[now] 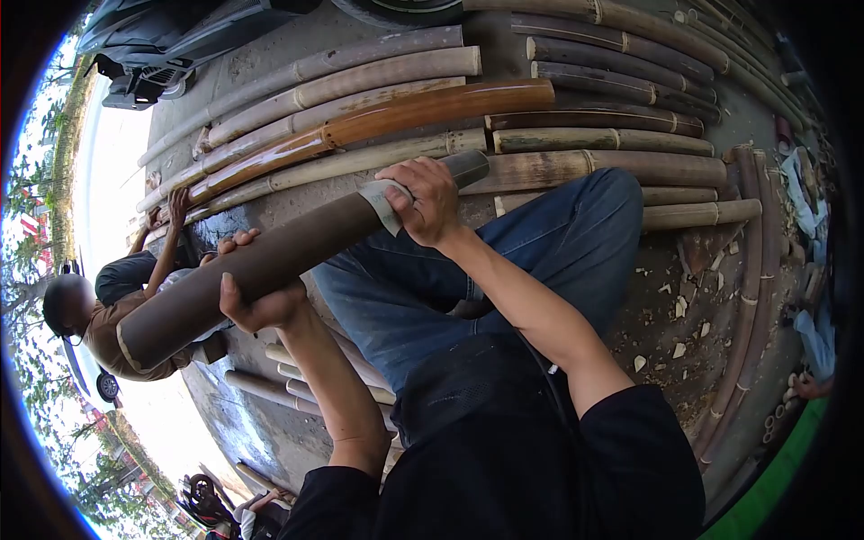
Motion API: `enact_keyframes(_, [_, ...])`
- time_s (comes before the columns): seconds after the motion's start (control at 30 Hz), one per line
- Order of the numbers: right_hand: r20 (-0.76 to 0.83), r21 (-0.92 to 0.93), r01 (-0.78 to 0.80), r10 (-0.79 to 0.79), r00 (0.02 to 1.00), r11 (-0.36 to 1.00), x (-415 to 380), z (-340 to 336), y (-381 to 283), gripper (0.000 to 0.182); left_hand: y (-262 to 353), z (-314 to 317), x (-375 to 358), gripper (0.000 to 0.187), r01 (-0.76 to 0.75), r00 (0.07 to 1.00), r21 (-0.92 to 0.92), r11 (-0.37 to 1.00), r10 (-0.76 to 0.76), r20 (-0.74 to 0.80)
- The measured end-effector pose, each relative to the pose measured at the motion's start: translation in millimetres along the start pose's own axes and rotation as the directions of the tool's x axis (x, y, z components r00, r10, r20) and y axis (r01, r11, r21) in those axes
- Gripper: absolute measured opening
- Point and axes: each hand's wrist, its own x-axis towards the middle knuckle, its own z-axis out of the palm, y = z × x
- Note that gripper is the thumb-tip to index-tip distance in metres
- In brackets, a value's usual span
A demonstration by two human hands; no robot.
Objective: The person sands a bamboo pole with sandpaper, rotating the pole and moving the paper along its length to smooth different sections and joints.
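Observation:
A thick, dark brown bamboo pole (306, 234) lies slantwise across my lap, its near-left end raised toward the left. My left hand (261, 301) is wrapped round its middle from below, fingers showing over the far side. My right hand (421, 200) is closed over the pole's other end, pressing a pale piece of sandpaper (385, 209) round it. Past the sandpaper, the pole's tip (470, 167) looks greyer. My bent legs in blue jeans (540, 234) are beneath the pole.
Rows of bamboo poles (396, 72) lie ahead, one glossy orange-brown (432, 106). Another person (117, 315) crouches at left, a hand (176, 207) near those poles. Wood chips (679, 349) litter the ground at right beside long upright-lying poles (747, 288). A motorcycle (171, 54) stands top left.

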Motion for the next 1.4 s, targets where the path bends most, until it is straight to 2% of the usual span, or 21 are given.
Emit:
enact_keyframes(0.07, [0.02, -0.017, 0.062, -0.062, 0.998, 0.998, 1.3, -3.8, 15.6, 0.046, -1.2, -7.5, 0.0, 0.055, -0.009, 1.0, -0.083, 0.997, 0.009, 0.005])
enact_keyframes(0.2, [0.105, -0.098, -0.081, 0.091, 0.99, 0.992, -12.9, -49.1, 119.8, 0.047, -1.4, -7.8, -8.0, 0.06, -0.075, 0.994, -0.096, 0.993, 0.082, 0.072])
enact_keyframes(0.3, [0.177, -0.073, -0.111, 0.123, 0.976, 0.991, -10.7, -45.4, 132.2, 0.046, -3.3, 0.9, -6.3, 0.063, -0.095, 0.973, -0.135, 0.986, 0.121, 0.194])
enact_keyframes(0.43, [0.275, 0.115, -0.101, 0.066, 0.959, 0.988, 25.8, -28.8, 18.6, 0.047, -5.9, 1.3, 0.3, 0.066, -0.052, 0.966, -0.164, 0.985, 0.092, 0.242])
enact_keyframes(0.53, [0.598, 0.023, -0.279, 0.211, 0.773, 0.96, 40.1, -35.0, 10.4, 0.051, -3.7, -3.4, 0.9, 0.068, -0.063, 0.946, -0.186, 0.981, 0.118, 0.302])
enact_keyframes(0.57, [0.591, 0.024, -0.269, 0.203, 0.781, 0.963, 48.2, -40.5, 25.8, 0.051, -3.8, -4.9, 1.8, 0.068, -0.074, 0.937, -0.183, 0.98, 0.131, 0.323])
enact_keyframes(0.63, [0.765, -0.233, -0.382, 0.411, 0.496, 0.894, 48.6, -46.3, 79.4, 0.053, -5.8, -4.1, 3.5, 0.069, -0.091, 0.929, -0.189, 0.978, 0.152, 0.337])
enact_keyframes(0.67, [0.757, -0.216, -0.384, 0.402, 0.514, 0.898, 37.1, -49.2, 122.9, 0.054, -6.6, -3.4, 3.5, 0.069, -0.082, 0.917, -0.206, 0.975, 0.155, 0.368])
enact_keyframes(0.73, [0.754, -0.199, -0.371, 0.384, 0.534, 0.907, 44.1, -54.2, 132.8, 0.056, -8.3, -0.4, 3.2, 0.07, -0.088, 0.904, -0.229, 0.97, 0.174, 0.39])
enact_keyframes(0.8, [0.77, -0.361, -0.499, 0.553, 0.317, 0.788, 47.8, -54.1, 125.6, 0.058, -9.5, 1.3, 1.6, 0.07, -0.057, 0.952, -0.169, 0.984, 0.104, 0.288])
enact_keyframes(0.87, [0.788, -0.198, -0.455, 0.417, 0.452, 0.868, 48.3, -37.2, 79.9, 0.06, -8.8, -3.7, 1.0, 0.07, -0.065, 0.952, -0.178, 0.982, 0.114, 0.284])
enact_keyframes(0.9, [0.782, -0.223, -0.421, 0.419, 0.462, 0.879, 58.1, -39.2, 30.2, 0.059, -10.8, -5.1, 0.5, 0.069, -0.068, 0.952, -0.19, 0.979, 0.121, 0.282])
enact_keyframes(0.93, [0.727, -0.077, -0.344, 0.289, 0.623, 0.936, 45.8, -25.3, 20.2, 0.057, -10.9, -5.7, -1.9, 0.069, -0.055, 0.953, -0.182, 0.982, 0.106, 0.283])
enact_keyframes(0.97, [0.73, -0.077, -0.36, 0.299, 0.615, 0.93, 36.3, -26.0, 16.3, 0.057, -7.6, -6.7, -5.0, 0.069, -0.041, 0.96, -0.2, 0.979, 0.094, 0.262])
enact_keyframes(1.03, [0.588, -0.021, -0.376, 0.316, 0.744, 0.926, 38.1, -29.3, 11.1, 0.054, -6.5, -9.3, -4.3, 0.068, -0.043, 0.965, -0.23, 0.972, 0.099, 0.242])
enact_keyframes(1.13, [0.412, -0.064, -0.439, 0.424, 0.806, 0.896, 15.9, -45.7, 78.4, 0.063, -7.6, -14.7, -5.3, 0.066, -0.042, 0.977, -0.212, 0.976, 0.085, 0.197])
enact_keyframes(1.2, [0.165, -0.204, -0.497, 0.53, 0.832, 0.844, 1.3, -66.3, 124.3, 0.061, -5.8, -11.7, -9.8, 0.064, -0.052, 0.984, -0.193, 0.98, 0.083, 0.16])
enact_keyframes(1.27, [-0.232, 0.032, -0.533, 0.525, 0.819, 0.845, -6.6, -82.3, 152.4, 0.057, -6.6, -6.3, -13.7, 0.06, -0.053, 0.992, -0.152, 0.987, 0.07, 0.107])
enact_keyframes(1.33, [-0.4, 0.23, -0.427, 0.485, 0.778, 0.875, 4.9, -105.3, 157.1, 0.048, -7.2, -5.9, -10.8, 0.056, -0.056, 0.997, -0.096, 0.994, 0.061, 0.051])
enact_keyframes(1.37, [-0.389, 0.234, -0.433, 0.492, 0.779, 0.87, 6.3, -109.7, 151.7, 0.048, -7.6, -6.6, -8.8, 0.058, -0.04, 0.998, -0.071, 0.997, 0.036, -0.053])
enact_keyframes(1.4, [-0.29, 0.118, -0.381, 0.399, 0.87, 0.917, 15.2, -118.5, 137.4, 0.04, -8.9, -6.5, -6.8, 0.061, -0.022, 0.988, -0.055, 0.998, 0.013, -0.154])
